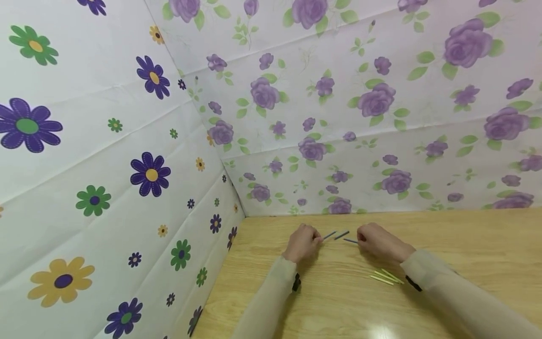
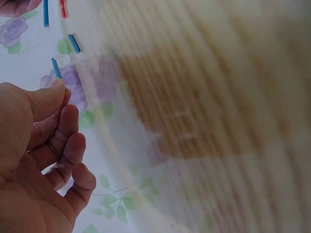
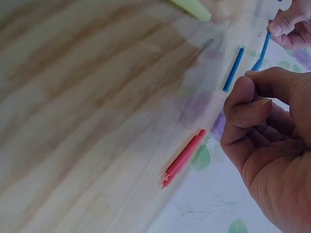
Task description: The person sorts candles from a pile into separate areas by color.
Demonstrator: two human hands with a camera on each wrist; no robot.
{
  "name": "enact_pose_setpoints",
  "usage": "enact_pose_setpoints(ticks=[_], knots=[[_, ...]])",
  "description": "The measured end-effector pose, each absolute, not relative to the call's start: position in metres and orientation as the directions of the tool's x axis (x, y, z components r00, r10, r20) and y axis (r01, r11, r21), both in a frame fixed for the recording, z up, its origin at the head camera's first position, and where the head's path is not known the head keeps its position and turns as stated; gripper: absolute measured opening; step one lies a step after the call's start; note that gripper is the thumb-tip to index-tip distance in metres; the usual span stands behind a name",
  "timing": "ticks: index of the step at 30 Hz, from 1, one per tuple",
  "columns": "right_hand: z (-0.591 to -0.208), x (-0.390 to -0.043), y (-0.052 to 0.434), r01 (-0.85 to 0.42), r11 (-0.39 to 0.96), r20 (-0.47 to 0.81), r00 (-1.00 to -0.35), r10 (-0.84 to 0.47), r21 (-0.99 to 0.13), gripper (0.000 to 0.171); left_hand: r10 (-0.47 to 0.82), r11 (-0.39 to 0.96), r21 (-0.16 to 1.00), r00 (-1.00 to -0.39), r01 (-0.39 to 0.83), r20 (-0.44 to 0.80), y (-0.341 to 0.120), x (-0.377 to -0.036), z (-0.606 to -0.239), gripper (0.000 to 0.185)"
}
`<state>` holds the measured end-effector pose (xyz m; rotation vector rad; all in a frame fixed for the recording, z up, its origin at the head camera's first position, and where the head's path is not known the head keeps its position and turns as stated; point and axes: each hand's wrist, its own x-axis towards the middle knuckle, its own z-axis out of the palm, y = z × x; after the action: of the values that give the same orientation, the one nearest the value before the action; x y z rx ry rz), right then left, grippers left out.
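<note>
My left hand [image 1: 302,241] pinches one end of a slim blue candle-like stick [image 1: 329,235] between thumb and forefinger. In the left wrist view its other fingers curl loosely below that blue stick [image 2: 57,68]. Opposite, my right hand [image 1: 378,241] pinches a second blue stick [image 1: 350,240], whose free end points toward the left hand. Between the hands a third blue stick [image 1: 341,235] lies slantwise on the wooden table [image 1: 334,292]. Red sticks [image 3: 183,158] lie side by side near the right hand in the right wrist view; in the head view that hand hides them.
Several pale yellow-green sticks [image 1: 387,277] lie nearer to me, beside the right forearm. Behind the table rises a wall covering with purple roses [image 1: 312,149]. A flower-printed covering [image 1: 151,174] bounds the left side.
</note>
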<state>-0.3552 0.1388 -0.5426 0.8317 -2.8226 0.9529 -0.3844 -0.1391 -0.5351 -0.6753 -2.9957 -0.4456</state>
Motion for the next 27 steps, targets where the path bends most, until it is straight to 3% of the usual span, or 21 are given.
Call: enact_pose_setpoints(ticks=[14,27], knots=[[-0.548,-0.376,0.128,-0.504,0.687,0.144,-0.847,-0.512,-0.523,0.048,0.405,0.877,0.247,-0.911,0.411,0.078,-0.135,-0.393,-0.538,0.021],[-0.549,-0.386,0.122,-0.526,0.674,0.137,-0.829,-0.541,-0.519,0.051,0.372,0.893,0.252,-0.927,0.372,0.050,-0.129,-0.400,-0.543,0.020]])
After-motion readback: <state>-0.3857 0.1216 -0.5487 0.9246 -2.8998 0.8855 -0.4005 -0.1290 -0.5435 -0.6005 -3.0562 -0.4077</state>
